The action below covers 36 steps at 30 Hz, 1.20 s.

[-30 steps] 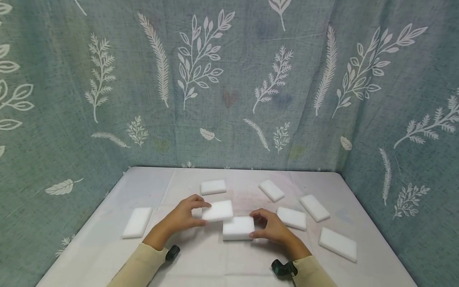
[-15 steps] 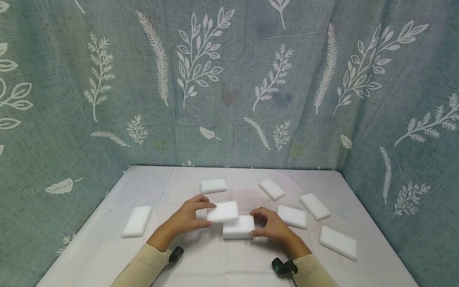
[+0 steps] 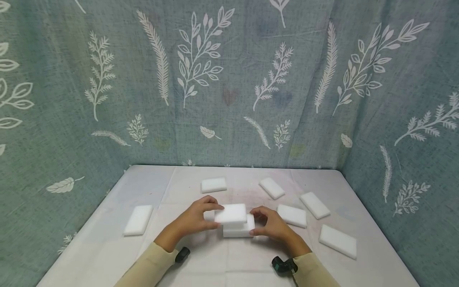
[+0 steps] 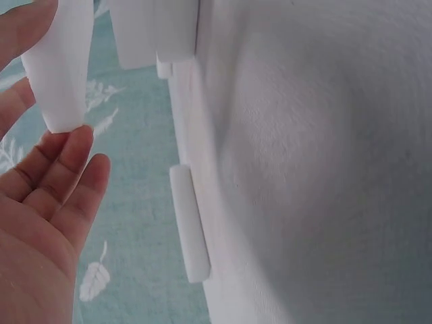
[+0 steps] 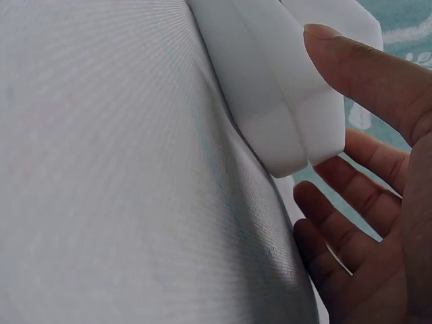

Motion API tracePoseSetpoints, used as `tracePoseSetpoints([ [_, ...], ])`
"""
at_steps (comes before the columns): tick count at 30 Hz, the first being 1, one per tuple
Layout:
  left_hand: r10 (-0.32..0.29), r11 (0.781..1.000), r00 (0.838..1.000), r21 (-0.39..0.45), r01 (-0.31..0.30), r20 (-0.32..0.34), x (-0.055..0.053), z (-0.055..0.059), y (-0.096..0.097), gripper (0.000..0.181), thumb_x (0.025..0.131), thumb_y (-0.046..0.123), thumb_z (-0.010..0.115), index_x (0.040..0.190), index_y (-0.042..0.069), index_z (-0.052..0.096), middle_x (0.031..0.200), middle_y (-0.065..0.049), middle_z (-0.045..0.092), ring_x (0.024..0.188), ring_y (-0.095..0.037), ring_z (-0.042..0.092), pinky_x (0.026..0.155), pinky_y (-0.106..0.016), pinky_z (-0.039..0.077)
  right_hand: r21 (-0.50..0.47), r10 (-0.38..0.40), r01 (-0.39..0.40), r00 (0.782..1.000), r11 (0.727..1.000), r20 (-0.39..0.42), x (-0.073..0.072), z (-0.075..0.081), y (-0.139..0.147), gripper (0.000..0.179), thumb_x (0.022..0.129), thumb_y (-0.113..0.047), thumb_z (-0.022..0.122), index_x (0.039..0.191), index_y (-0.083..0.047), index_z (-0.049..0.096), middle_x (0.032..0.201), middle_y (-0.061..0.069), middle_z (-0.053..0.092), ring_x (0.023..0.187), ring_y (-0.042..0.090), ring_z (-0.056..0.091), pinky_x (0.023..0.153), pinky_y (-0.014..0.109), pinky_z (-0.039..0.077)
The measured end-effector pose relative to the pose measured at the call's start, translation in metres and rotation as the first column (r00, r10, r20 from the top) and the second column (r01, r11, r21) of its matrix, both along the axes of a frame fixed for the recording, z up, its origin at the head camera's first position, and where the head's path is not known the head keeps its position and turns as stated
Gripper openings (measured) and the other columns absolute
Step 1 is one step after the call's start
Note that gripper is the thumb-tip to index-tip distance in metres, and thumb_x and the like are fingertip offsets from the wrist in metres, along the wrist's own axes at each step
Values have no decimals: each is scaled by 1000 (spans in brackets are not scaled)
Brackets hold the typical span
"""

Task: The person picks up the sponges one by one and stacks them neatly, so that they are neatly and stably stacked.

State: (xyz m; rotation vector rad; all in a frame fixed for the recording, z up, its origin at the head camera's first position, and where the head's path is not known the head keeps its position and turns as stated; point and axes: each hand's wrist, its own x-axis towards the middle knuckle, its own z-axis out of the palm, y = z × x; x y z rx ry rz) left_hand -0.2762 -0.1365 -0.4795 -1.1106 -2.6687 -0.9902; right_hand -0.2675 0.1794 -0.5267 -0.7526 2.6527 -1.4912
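In the head view my left hand (image 3: 195, 217) pinches a white sponge (image 3: 230, 214) by its left end, thumb at the near side and fingers at the far side. This sponge overlaps a stack of two white sponges (image 3: 237, 232) lying flat on the table. My right hand (image 3: 273, 228) grips the stack's right end between thumb and fingers. The right wrist view shows the thumb and fingertips at the upper sponge (image 5: 320, 121), right above the lower sponge (image 5: 270, 135). In the left wrist view the held sponge (image 4: 64, 67) is raised and apart from the stack (image 4: 179, 30).
Several more white sponges lie flat on the white-covered table (image 3: 201, 263): one at left (image 3: 138, 220), one at the back (image 3: 213, 185), others to the right, including a near-right sponge (image 3: 338, 241). A leaf-patterned curtain (image 3: 229, 87) encloses the back and sides.
My left hand has moved right with its sponge, which now overlaps more of the stack in the head view. The right hand has stayed at the stack's right end.
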Motion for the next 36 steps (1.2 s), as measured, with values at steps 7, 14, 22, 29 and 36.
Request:
tracePoseSetpoints([
  [7, -29, 1000, 999, -10, 29, -28, -1, -2, 8, 46, 78, 36, 83, 119, 22, 69, 115, 11, 52, 106, -11, 52, 90, -37, 49, 11, -6, 6, 1000, 1000, -8, 0, 0, 1, 62, 65, -33, 90, 119, -15, 63, 105, -6, 63, 99, 19, 59, 90, 40, 47],
  [14, -43, 999, 999, -15, 43, -15, -1, -4, 15, 48, 79, 46, 79, 119, 22, 69, 114, 11, 52, 106, -10, 52, 90, -37, 49, -11, -7, 7, 1000, 1000, 8, 0, 1, 1, 64, 67, -31, 90, 122, -11, 62, 109, -1, 64, 103, 24, 60, 93, 44, 47],
  [22, -55, 998, 998, -19, 55, 14, -2, -6, 19, 48, 77, 43, 82, 119, 22, 69, 114, 12, 53, 105, -9, 52, 90, -35, 49, -51, 8, -7, 1000, 999, 20, -1, 1, 1, 63, 70, -26, 88, 124, -8, 60, 109, 4, 64, 103, 25, 61, 92, 44, 48],
  [29, -56, 998, 998, -24, 57, 15, -2, -7, 22, 49, 76, 39, 84, 118, 20, 69, 113, 11, 52, 105, -10, 52, 90, -34, 49, -44, 23, -23, 1000, 999, 12, -2, -1, 2, 59, 71, -30, 88, 121, -13, 62, 107, 0, 64, 99, 22, 62, 90, 39, 50],
  [36, -57, 998, 998, -37, 58, 22, -3, -10, 23, 51, 74, 37, 85, 119, 20, 68, 116, 10, 52, 107, -10, 52, 92, -35, 48, -52, 38, -38, 999, 998, -10, -2, 1, 3, 58, 71, -24, 88, 121, -9, 63, 107, 1, 64, 100, 25, 62, 90, 42, 50],
])
